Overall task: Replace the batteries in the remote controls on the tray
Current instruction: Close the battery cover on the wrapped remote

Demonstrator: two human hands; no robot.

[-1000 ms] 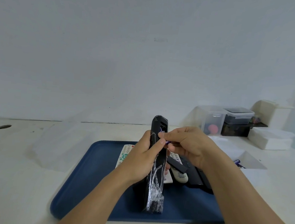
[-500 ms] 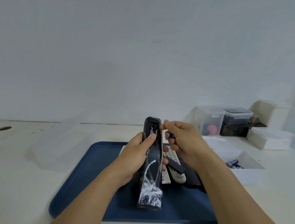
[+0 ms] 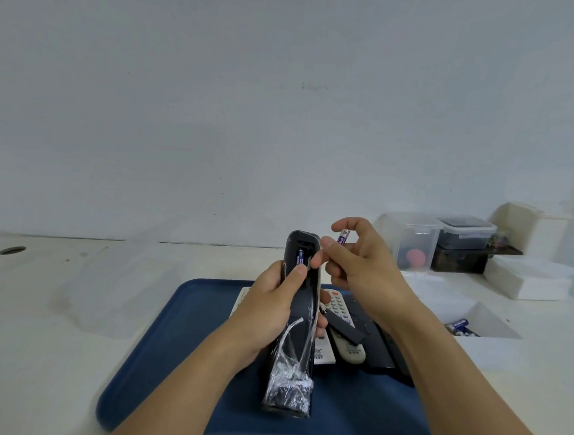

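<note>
My left hand (image 3: 273,310) grips a black remote (image 3: 296,324) held upright over the blue tray (image 3: 173,338), its lower end wrapped in clear plastic. The battery bay at its top is open, and one purple battery (image 3: 300,257) sits inside, with my left thumb just below it. My right hand (image 3: 361,264) is just right of the remote's top and pinches a second purple battery (image 3: 342,237) between thumb and forefinger. A black battery cover (image 3: 344,328) lies on a grey remote (image 3: 344,324) on the tray. A white remote (image 3: 323,352) and other black remotes (image 3: 382,345) lie there too.
A white open box (image 3: 487,322) with several purple batteries (image 3: 459,325) stands right of the tray. Clear and white lidded containers (image 3: 414,237) line the back right by the wall. A clear plastic lid (image 3: 101,292) lies left of the tray. A cable hole (image 3: 12,250) is far left.
My right hand has drawn up and to the right, away from the battery bay, with a battery pinched in it. The remote and my left hand stayed nearly still.
</note>
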